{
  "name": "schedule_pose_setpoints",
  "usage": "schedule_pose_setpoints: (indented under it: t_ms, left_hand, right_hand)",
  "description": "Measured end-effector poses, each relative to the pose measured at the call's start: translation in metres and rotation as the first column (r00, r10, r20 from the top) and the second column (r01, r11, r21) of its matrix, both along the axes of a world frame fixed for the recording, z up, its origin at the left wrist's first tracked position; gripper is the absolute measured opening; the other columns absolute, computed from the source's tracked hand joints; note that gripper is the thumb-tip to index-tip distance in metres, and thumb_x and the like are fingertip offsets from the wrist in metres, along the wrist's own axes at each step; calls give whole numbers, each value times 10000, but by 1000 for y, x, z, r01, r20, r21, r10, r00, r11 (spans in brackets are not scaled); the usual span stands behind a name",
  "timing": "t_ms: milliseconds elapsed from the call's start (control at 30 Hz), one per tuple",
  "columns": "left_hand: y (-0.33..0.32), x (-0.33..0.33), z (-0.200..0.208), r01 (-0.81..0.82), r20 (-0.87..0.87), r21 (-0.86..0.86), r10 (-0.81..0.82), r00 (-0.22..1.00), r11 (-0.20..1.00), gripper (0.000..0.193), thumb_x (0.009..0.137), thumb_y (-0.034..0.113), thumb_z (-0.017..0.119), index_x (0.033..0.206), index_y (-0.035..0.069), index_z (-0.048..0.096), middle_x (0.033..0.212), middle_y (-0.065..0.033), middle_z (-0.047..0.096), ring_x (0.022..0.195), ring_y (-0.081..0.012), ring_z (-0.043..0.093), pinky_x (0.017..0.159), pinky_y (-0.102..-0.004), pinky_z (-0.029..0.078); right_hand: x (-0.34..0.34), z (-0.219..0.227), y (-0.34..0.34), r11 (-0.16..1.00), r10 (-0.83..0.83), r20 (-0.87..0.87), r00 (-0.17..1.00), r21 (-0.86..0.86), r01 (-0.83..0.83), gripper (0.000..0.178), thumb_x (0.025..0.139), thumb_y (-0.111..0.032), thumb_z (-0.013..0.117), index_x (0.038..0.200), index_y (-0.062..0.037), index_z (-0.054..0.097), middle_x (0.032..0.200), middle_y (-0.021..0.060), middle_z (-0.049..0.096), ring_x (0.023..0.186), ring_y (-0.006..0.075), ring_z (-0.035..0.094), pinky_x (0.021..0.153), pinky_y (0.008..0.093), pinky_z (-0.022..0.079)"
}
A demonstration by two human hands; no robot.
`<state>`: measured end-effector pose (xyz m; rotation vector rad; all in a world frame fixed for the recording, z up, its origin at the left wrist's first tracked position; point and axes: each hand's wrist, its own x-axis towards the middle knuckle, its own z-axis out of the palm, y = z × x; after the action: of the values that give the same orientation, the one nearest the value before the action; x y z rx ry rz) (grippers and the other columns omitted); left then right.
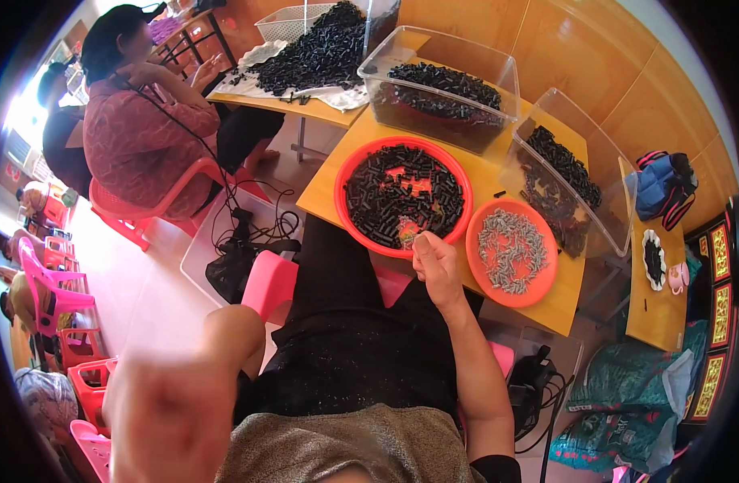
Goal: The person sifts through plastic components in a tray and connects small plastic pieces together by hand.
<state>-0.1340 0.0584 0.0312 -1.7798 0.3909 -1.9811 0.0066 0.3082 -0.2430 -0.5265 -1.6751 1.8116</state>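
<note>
My right hand (436, 264) is at the near right rim of a red round basin (339, 211), its fingers closed in a pinch. What they hold, if anything, is too small to make out. Short black tube-like pieces (377, 201) fill much of the basin, and its red bottom shows through in patches. Beside it, to the right, lies an orange-red plate (508, 299) with many small grey pieces (510, 245). My left hand (172, 402) is raised close to the camera at lower left, large and blurred, so its fingers cannot be read.
Two clear plastic bins (369, 72) (619, 229) with black pieces stand on the yellow table (325, 189). A large black heap (325, 52) lies on a white cloth at the back. Another person (144, 137) sits at left on a pink chair. Cables and a black bag (240, 266) lie below.
</note>
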Motion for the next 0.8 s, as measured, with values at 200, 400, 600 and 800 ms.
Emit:
schedule_pose_setpoints:
  t_ms: [200, 400, 600, 800]
  left_hand:
    - [191, -61, -118, -378, -414, -910, 412, 812, -170, 98, 962, 117, 820, 1032, 56, 788, 796, -62, 720, 633, -138, 657, 596, -316, 511]
    - [268, -80, -245, -613, -639, -758, 447, 626, -223, 162, 903, 178, 830, 1033, 83, 816, 900, -89, 743, 946, -294, 723, 820, -452, 578]
    - [282, -82, -270, -742, -778, -615, 356, 517, -267, 104, 890, 176, 798, 964, 109, 825, 907, -86, 752, 973, -345, 702, 850, -488, 578]
    - [266, -94, -259, -423, -485, -873, 521, 703, -242, 116, 958, 82, 736, 1050, 30, 785, 929, -109, 756, 835, -259, 737, 783, -398, 588]
  right_hand:
    - [8, 8, -5, 998, -65, 14, 998, 3, 65, 469, 1176, -446, 556, 849, -112, 516, 696, -75, 418, 593, 24, 366, 520, 228, 285]
    - [6, -3, 2, 999, -41, -2, 999, 17, 41, 462, 1177, -449, 554, 866, -107, 526, 704, -75, 412, 601, 25, 362, 526, 231, 291]
    - [9, -1, 2, 999, -44, 1, 999, 28, 44, 469, 1176, -458, 552, 865, -108, 525, 706, -73, 421, 606, 26, 372, 537, 230, 303]
    - [8, 5, 1, 992, -125, -9, 992, 11, 125, 443, 1179, -431, 555, 884, -101, 563, 695, -73, 430, 602, 25, 388, 538, 229, 310]
